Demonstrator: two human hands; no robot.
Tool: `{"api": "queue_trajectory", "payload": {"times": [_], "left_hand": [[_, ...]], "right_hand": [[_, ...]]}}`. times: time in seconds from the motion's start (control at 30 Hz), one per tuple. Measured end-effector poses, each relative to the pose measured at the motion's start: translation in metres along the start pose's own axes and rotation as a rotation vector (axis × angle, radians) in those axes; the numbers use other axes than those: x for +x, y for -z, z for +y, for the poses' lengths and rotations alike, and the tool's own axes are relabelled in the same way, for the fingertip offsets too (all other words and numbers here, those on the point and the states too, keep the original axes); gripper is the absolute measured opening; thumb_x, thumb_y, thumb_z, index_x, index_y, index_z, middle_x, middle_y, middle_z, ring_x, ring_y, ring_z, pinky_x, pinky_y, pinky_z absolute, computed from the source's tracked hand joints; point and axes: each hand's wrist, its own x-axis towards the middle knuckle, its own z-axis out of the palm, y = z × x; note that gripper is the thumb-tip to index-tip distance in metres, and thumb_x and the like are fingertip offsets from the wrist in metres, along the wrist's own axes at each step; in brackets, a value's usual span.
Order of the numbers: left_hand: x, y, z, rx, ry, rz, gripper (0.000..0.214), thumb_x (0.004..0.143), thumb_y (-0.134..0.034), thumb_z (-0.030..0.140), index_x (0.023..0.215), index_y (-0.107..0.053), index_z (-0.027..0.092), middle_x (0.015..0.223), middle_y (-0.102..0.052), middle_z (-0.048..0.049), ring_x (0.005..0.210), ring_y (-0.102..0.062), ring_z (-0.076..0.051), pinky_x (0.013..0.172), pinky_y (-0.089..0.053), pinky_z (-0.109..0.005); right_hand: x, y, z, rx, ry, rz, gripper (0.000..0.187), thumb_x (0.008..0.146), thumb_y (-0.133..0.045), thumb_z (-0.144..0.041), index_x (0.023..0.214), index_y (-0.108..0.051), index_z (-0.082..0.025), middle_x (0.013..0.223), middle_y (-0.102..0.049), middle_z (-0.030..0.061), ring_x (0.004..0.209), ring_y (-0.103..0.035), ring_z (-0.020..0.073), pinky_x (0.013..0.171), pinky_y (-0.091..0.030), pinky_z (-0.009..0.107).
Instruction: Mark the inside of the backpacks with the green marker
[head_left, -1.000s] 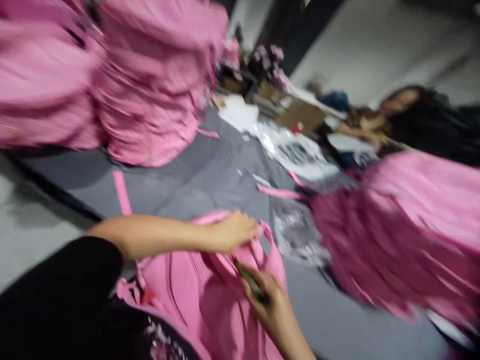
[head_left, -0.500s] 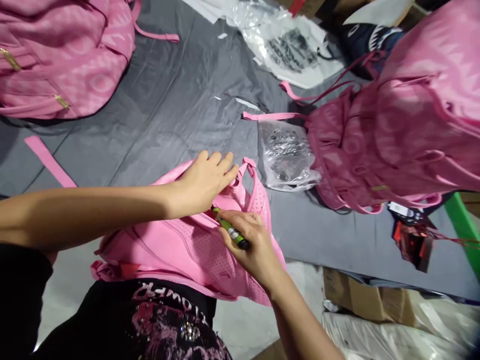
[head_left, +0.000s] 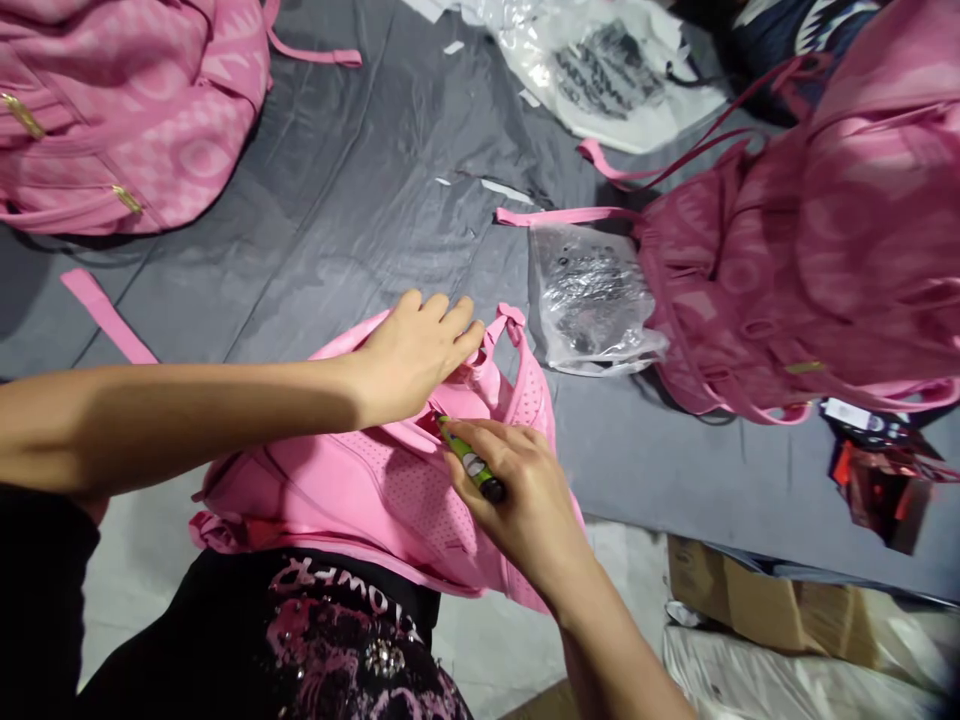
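Note:
A pink backpack (head_left: 315,490), its perforated padding showing, lies at the table's near edge against the front of my body. Across its upper part lies my left hand (head_left: 420,350), fingers bent over the pink fabric and gripping it; the fingertips are partly hidden. My right hand (head_left: 517,480) is closed around a green marker pen (head_left: 474,463) with a black end. The marker's other end points up and left, at a fold in the backpack just below my left hand. Whether the tip touches the fabric I cannot tell.
Another pink backpack (head_left: 187,120) lies at the upper left, and a larger one (head_left: 847,230) stands at the right. Beside it are a clear plastic packet (head_left: 592,295) and red shiny tags (head_left: 885,490). A grey sheet (head_left: 322,200) covers the table; cardboard (head_left: 772,600) lies below.
The view has shifted slightly, so the things at the right appear farther right. Both hands keep nearly the same places on the backpack, and the marker stays in my right hand.

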Motion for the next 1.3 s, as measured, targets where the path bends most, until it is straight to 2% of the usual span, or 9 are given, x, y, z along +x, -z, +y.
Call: {"api": "queue_trajectory", "payload": {"times": [0.2,0.4,0.53,0.63,0.73,0.83,1.03,1.2,1.3], "left_hand": [[0.000,0.003,0.001,0.017,-0.001,-0.016,0.074,0.086,-0.061,0.034,0.153,-0.035,0.016,0.156,-0.039,-0.0162,0.118,-0.050,-0.034,0.091,-0.040,-0.043],[0.003,0.011,0.000,0.010,0.000,-0.107,0.080,0.086,-0.063,0.036,0.156,-0.030,0.016,0.160,-0.033,-0.0168,0.125,-0.048,-0.035,0.096,-0.041,-0.043],[0.001,0.029,-0.013,-0.035,-0.047,-0.259,0.106,0.076,-0.077,0.040,0.161,-0.015,0.024,0.168,-0.014,-0.0156,0.139,-0.036,-0.040,0.104,-0.040,-0.049],[-0.008,0.042,-0.023,-0.094,0.094,-0.392,0.129,0.065,-0.087,0.039,0.160,0.001,0.038,0.170,0.001,-0.0120,0.140,-0.032,-0.045,0.101,-0.044,-0.053],[-0.017,0.044,-0.023,-0.118,0.189,-0.418,0.138,0.065,-0.088,0.036,0.158,0.015,0.040,0.170,0.006,-0.0132,0.135,-0.038,-0.044,0.095,-0.050,-0.048],[-0.019,0.038,-0.017,-0.042,0.204,-0.395,0.137,0.069,-0.086,0.031,0.157,0.020,0.037,0.168,0.002,-0.0177,0.132,-0.041,-0.042,0.093,-0.052,-0.045],[-0.016,0.029,-0.018,0.012,0.143,-0.402,0.125,0.077,-0.075,0.024,0.157,0.021,0.029,0.156,-0.028,-0.0205,0.124,-0.047,-0.037,0.094,-0.050,-0.041],[-0.014,0.034,-0.028,-0.038,0.083,-0.450,0.115,0.079,-0.064,0.020,0.159,0.018,0.030,0.159,-0.026,-0.0173,0.125,-0.047,-0.036,0.097,-0.047,-0.043],[-0.013,0.037,-0.028,-0.027,0.072,-0.467,0.121,0.076,-0.071,0.025,0.158,0.019,0.031,0.162,-0.019,-0.0177,0.127,-0.045,-0.036,0.097,-0.047,-0.043]], "right_hand": [[0.000,-0.003,-0.003,0.018,-0.047,0.024,0.020,0.093,-0.060,-0.022,0.112,-0.067,-0.020,0.105,-0.076,0.0064,0.094,-0.071,0.0241,0.082,-0.049,0.041],[-0.004,-0.005,-0.002,0.045,-0.103,0.045,0.022,0.094,-0.059,-0.023,0.114,-0.068,-0.019,0.107,-0.076,0.0062,0.092,-0.071,0.0247,0.082,-0.049,0.043],[-0.013,-0.005,-0.002,0.026,-0.150,0.066,0.021,0.093,-0.061,-0.023,0.112,-0.069,-0.019,0.105,-0.077,0.0046,0.091,-0.071,0.0250,0.080,-0.048,0.043],[-0.016,-0.008,-0.005,0.062,-0.142,0.125,0.020,0.091,-0.062,-0.022,0.110,-0.069,-0.019,0.102,-0.077,0.0044,0.092,-0.071,0.0246,0.081,-0.047,0.042],[-0.012,-0.020,-0.006,0.118,-0.113,0.191,0.020,0.092,-0.062,-0.022,0.110,-0.070,-0.019,0.101,-0.077,0.0047,0.093,-0.071,0.0247,0.082,-0.048,0.043],[-0.003,-0.036,-0.004,0.237,-0.067,0.261,0.021,0.091,-0.064,-0.022,0.110,-0.070,-0.019,0.104,-0.077,0.0062,0.095,-0.072,0.0247,0.085,-0.050,0.044],[0.006,-0.052,0.002,0.367,-0.001,0.326,0.022,0.090,-0.065,-0.023,0.112,-0.070,-0.018,0.108,-0.077,0.0083,0.097,-0.073,0.0243,0.088,-0.054,0.045],[0.005,-0.050,0.001,0.363,0.000,0.349,0.022,0.091,-0.064,-0.021,0.111,-0.070,-0.019,0.107,-0.077,0.0069,0.096,-0.073,0.0239,0.087,-0.054,0.045],[0.009,-0.051,-0.003,0.397,0.002,0.346,0.023,0.090,-0.064,-0.021,0.112,-0.070,-0.019,0.109,-0.077,0.0071,0.098,-0.073,0.0238,0.089,-0.055,0.045]]}}
